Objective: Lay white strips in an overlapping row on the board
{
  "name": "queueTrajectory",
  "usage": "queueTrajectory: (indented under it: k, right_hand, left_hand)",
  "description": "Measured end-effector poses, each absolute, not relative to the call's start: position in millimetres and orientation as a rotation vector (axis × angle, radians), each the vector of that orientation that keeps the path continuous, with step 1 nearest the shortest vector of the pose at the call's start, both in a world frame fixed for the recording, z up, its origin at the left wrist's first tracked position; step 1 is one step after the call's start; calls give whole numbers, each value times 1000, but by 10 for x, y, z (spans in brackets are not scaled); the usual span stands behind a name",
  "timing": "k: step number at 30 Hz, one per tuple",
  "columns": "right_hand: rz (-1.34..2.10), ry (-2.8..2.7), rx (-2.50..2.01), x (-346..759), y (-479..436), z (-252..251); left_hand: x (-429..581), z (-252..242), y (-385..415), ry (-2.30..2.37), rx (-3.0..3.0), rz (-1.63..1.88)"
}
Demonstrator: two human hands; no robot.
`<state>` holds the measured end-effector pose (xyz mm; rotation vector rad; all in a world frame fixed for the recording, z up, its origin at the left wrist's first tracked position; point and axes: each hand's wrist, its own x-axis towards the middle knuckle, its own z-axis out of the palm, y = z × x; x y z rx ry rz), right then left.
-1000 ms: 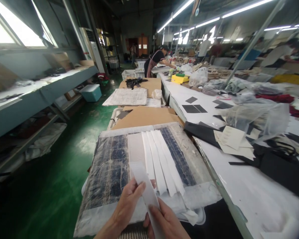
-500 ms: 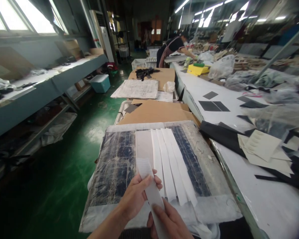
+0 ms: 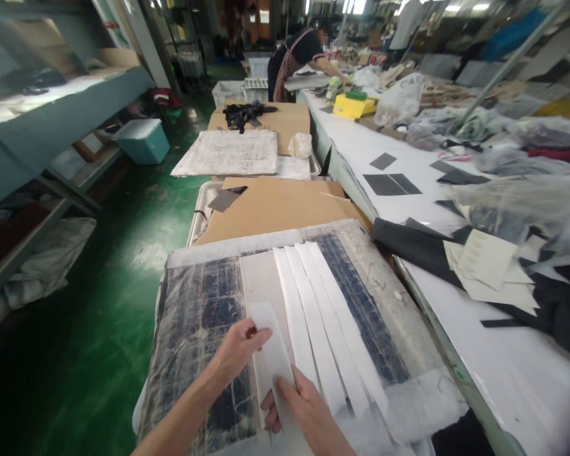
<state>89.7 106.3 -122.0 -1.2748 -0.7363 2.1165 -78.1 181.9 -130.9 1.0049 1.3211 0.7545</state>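
Note:
A white strip, flat and flexible-looking, slants over the worn, dark-patched board in front of me. My left hand pinches its left edge near the upper end, thumb lying on top and fingers curled. Lower down, my right hand grips the same strip, with the thumb above and fingertips showing beyond its left edge. Beneath the held strip lies a wider pale grey-beige piece. Several more white strips lie lengthwise just right of it, partly overlapping. The strip's near end runs toward the bottom of the view.
Brown cardboard lies beyond the board. Along the right runs a white-topped table with dark pieces, cream sheets and plastic bags. A co-worker bends over its far end. Green floor stretches left.
My left hand has shifted from around the strip to its left edge, its fingers no longer showing on the right side. The camera view has tilted down and turned slightly right.

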Motion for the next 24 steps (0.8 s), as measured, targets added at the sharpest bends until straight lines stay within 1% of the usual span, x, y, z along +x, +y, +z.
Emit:
queueTrajectory:
  k: [4,9,12,15,20,24]
  right_hand:
    - [1986,-779,-1503,856,1289,-1473]
    - [1614,-1142,-1820,852,1607,-1758]
    - [1382,-1250,-1885,828,1849,-1857]
    - [1218,-1293,-1921,790,2085,-1904]
    - [1004,-1489,-2018,716,2331,-1964]
    - [911,-1595,-2038,664,2407,-2026]
  left_hand:
    - [-850,-1817,2239,1376,1093,733]
    - [-926,-2166,2820,1422,1202,731]
    - [-955,-2260,3162,1475,1294,716]
    - [-950,-2296,3459,1586,1408,698]
    - [-845,-2275,3771,1748,1555,656]
    - [-739,-2283,3840,1875,1566,608]
